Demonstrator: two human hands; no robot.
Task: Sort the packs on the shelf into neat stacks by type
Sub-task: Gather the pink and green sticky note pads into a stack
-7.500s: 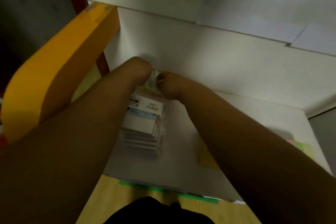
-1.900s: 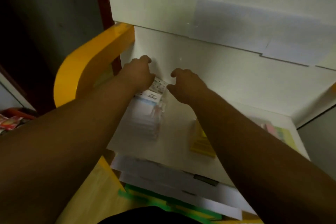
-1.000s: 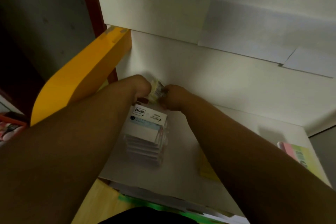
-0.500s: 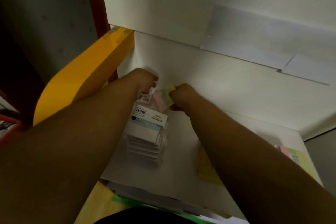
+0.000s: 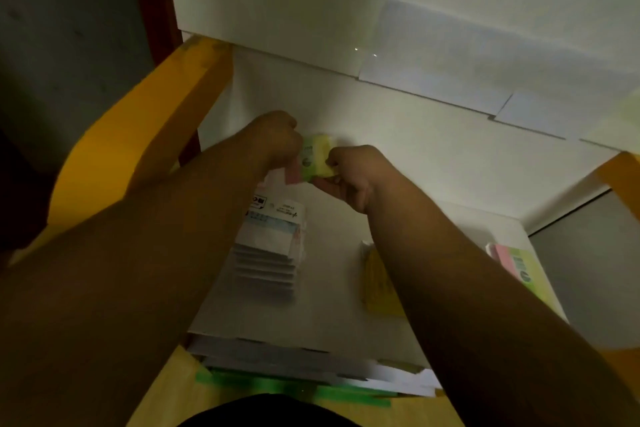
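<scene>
The pastel pack (image 5: 317, 158) is pinched between the curled fingers of my left hand (image 5: 277, 139) and right hand (image 5: 353, 173), above the white stack (image 5: 270, 246) at the back of the shelf (image 5: 332, 305), I judge so that I can carry it right to the matching pack (image 5: 516, 267).

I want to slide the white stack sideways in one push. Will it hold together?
It would probably shear: the white stack is already stepped, each pack offset from the next. The wrappers look glossy, so likely slippery. Flat packs should not roll.
</scene>
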